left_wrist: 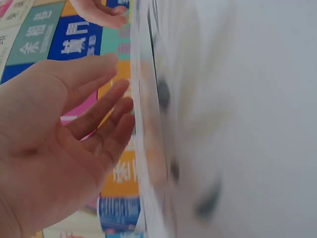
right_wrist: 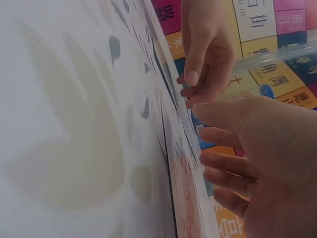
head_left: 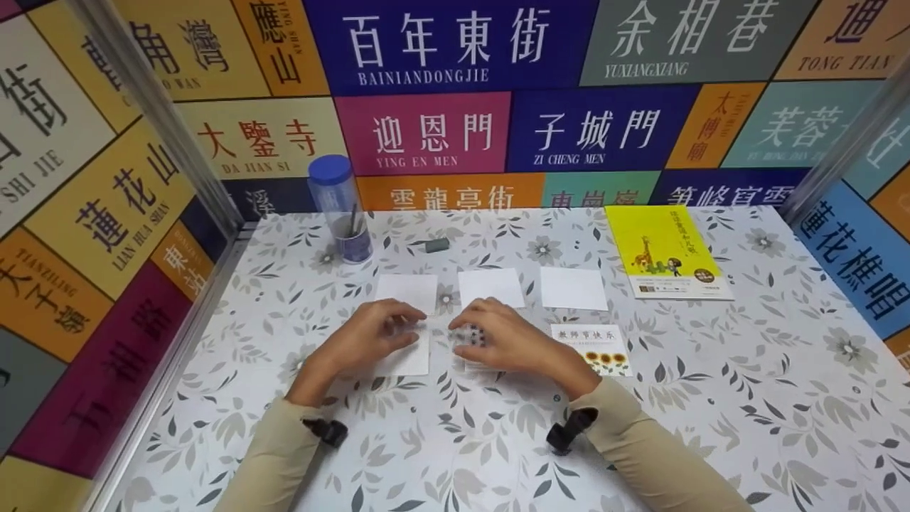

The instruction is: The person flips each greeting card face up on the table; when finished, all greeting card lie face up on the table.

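My left hand (head_left: pixel 373 334) hovers over a white card (head_left: pixel 412 363) in the front row, its fingers loosely bent and nothing in its grasp. Beside it, my right hand (head_left: pixel 508 338) covers most of the middle front card (head_left: pixel 475 367). The two hands face each other with a narrow gap between the fingertips. In the left wrist view, the left palm (left_wrist: pixel 59 134) shows bare with the fingers spread close to the tabletop. The right wrist view likewise shows the right hand (right_wrist: pixel 267 158) with relaxed fingers and a bare palm. A greeting card with sunflowers (head_left: pixel 604 358) lies right of the right hand.
Behind the hands lie three white cards, at left (head_left: pixel 407 290), middle (head_left: pixel 492 286) and right (head_left: pixel 574 289). A clear tube with a blue lid (head_left: pixel 330 171) stands back left, near a small dark green object (head_left: pixel 437 245). A yellow booklet (head_left: pixel 665 249) lies back right.
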The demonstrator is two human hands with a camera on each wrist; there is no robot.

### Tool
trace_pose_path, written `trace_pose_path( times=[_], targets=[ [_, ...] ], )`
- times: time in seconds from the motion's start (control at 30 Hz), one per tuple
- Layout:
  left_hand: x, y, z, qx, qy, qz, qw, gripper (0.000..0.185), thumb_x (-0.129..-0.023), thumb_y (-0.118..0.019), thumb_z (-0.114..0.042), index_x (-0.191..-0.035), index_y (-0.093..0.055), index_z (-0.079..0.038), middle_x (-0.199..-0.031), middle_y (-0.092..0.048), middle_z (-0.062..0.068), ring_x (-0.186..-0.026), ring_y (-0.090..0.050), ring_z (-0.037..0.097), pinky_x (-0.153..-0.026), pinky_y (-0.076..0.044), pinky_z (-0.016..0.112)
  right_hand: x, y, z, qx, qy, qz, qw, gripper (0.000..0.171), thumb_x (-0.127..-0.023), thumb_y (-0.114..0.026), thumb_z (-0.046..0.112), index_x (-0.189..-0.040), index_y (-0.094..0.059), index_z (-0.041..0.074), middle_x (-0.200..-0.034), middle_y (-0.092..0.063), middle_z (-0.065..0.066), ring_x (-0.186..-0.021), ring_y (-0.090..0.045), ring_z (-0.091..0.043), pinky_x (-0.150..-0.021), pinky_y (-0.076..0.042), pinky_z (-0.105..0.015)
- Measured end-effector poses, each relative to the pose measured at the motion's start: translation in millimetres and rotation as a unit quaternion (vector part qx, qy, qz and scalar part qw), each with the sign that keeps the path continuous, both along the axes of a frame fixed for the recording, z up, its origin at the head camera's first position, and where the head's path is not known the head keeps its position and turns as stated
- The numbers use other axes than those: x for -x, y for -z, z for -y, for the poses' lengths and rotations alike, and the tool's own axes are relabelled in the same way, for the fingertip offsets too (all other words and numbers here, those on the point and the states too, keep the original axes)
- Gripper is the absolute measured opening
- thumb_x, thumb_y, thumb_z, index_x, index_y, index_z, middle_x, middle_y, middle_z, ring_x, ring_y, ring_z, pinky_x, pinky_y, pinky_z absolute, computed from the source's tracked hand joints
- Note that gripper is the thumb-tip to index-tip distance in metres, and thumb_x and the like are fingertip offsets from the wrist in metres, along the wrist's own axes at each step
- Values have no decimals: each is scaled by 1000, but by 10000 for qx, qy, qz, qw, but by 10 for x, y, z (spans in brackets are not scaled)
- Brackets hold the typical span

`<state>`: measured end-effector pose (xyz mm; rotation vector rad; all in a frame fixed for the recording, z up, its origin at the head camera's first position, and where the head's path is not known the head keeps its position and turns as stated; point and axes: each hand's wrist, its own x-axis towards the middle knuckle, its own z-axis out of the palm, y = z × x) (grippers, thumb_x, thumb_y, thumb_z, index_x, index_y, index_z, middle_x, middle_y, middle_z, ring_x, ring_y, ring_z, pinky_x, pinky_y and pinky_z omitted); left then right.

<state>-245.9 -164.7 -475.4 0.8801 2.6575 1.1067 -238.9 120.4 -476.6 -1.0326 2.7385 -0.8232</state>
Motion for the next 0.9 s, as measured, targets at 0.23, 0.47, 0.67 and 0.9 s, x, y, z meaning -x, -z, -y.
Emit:
trace_pose_path(
  times=[0.23, 0.47, 0.67, 0.9],
  targets=[
    [-2, -80, 207, 449, 165, 162, 9987, 33, -82, -85, -23, -111, -74, -12, -108, -71, 9, -102, -65, 29, -92, -52, 49, -23, -7, 431, -23, -289, 328, 9990, 51, -88, -76, 40, -133, -63, 21, -132, -59, 5, -127, -51, -16, -110, -41, -41],
    [-98, -134, 230, 1261, -128, 370, 9912, 55, -68, -93, -37, -114, -68, -19, -118, -60, 7, -114, -55, 26, -101, -46, 44, -70, 28, 709, -249, -251, 417, 9985, 63, -80, -82, 41, -137, -60, 24, -137, -55, 5, -131, -46, -17, -115, -38, -41],
    [-114, -156, 250, 1566, -256, 362, 9867, 63, -65, -94, -41, -113, -63, -18, -120, -57, 7, -114, -50, 26, -101, -44, 45, -84, 78, 732, -225, -253, 336, 9989, 60, -80, -82, 43, -134, -62, 24, -138, -54, 5, -131, -47, -17, -114, -38, -41],
    [-116, -182, 243, 1794, -325, 251, 9829, 71, -64, -94, -46, -119, -60, -18, -119, -57, 6, -109, -48, 23, -98, -45, 45, -101, 41, 690, -217, -351, 259, 9988, 56, -80, -82, 42, -131, -64, 25, -137, -56, 5, -131, -48, -16, -115, -37, -41]
  ],
)
